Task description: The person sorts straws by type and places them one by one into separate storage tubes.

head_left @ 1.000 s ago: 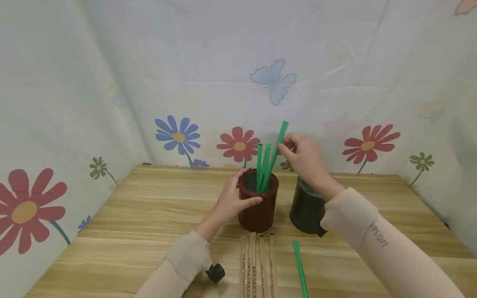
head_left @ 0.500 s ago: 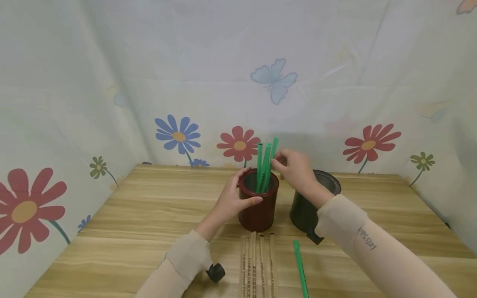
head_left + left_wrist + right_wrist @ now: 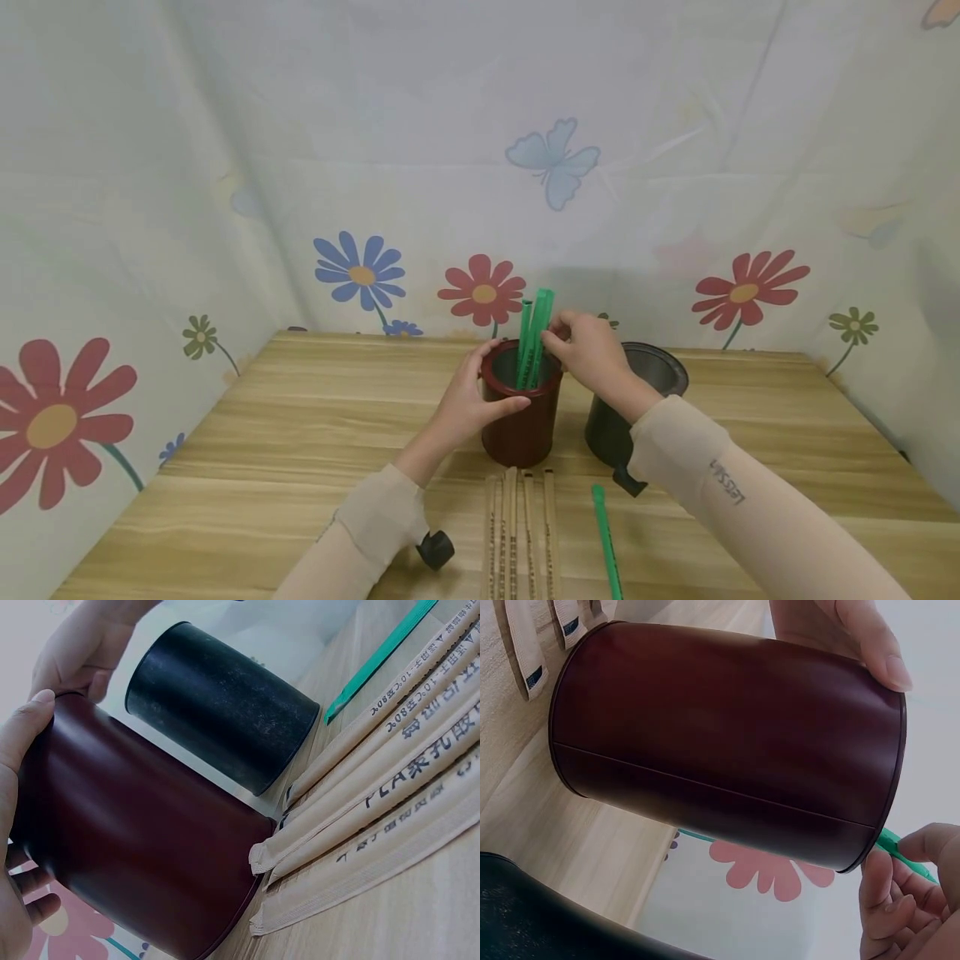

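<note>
A dark red cup (image 3: 521,433) stands upright on the table, with several green-wrapped straws (image 3: 527,346) sticking out of its top. My left hand (image 3: 467,396) grips it from the left, thumb across the front near the rim and the other fingers round the far side. At the right side of the rim, my right hand (image 3: 592,348) pinches a green-wrapped straw (image 3: 905,859) between thumb and fingers. That straw's lower part is hidden inside the cup. In the left wrist view, the right hand shows behind the rim.
A black cup (image 3: 609,429) stands just right of the red one, partly behind my right forearm. In front lie several tan paper-wrapped straws (image 3: 529,533) side by side. One green-wrapped straw (image 3: 607,542) lies to their right. Flowered cloth (image 3: 420,167) hangs behind the wooden table (image 3: 322,400).
My right hand has moved left and down, lowering the pinched green-wrapped straw into the red cup beside the others. My left hand has stayed on the cup.
</note>
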`<state>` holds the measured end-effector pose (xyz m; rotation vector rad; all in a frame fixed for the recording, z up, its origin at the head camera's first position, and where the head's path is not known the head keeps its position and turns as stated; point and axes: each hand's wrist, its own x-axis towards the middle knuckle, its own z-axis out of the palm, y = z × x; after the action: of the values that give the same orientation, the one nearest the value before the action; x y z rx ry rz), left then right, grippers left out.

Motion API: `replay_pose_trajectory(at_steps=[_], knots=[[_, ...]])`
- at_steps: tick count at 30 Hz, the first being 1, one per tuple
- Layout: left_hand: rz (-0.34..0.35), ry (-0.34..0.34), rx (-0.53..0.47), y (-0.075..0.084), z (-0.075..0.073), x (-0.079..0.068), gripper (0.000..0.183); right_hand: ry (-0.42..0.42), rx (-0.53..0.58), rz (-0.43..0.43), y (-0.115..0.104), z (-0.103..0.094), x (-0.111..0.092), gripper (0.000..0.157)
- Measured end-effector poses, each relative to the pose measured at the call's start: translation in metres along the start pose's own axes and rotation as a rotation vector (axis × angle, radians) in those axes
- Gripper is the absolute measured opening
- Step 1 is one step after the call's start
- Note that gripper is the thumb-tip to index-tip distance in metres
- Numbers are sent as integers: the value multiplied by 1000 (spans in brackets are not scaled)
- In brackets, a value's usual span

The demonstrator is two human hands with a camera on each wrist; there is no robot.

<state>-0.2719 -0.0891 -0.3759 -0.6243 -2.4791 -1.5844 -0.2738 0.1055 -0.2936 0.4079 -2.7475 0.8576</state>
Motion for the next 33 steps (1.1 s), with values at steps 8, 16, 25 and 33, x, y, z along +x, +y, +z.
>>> replay_pose_trajectory(at_steps=[8,16,25,33], knots=[[-9,2,4,0,0,-1,91,-15,28,10,1,0,0,22],[-10,5,-10,2,1,-1,89,-24,65,24,3,-6,-2,25],[3,4,-9,2,1,1,91,21,165,-3,8,-25,-7,25],[-8,11,1,1,1,0,90,58,277,-26,6,-44,-14,24]])
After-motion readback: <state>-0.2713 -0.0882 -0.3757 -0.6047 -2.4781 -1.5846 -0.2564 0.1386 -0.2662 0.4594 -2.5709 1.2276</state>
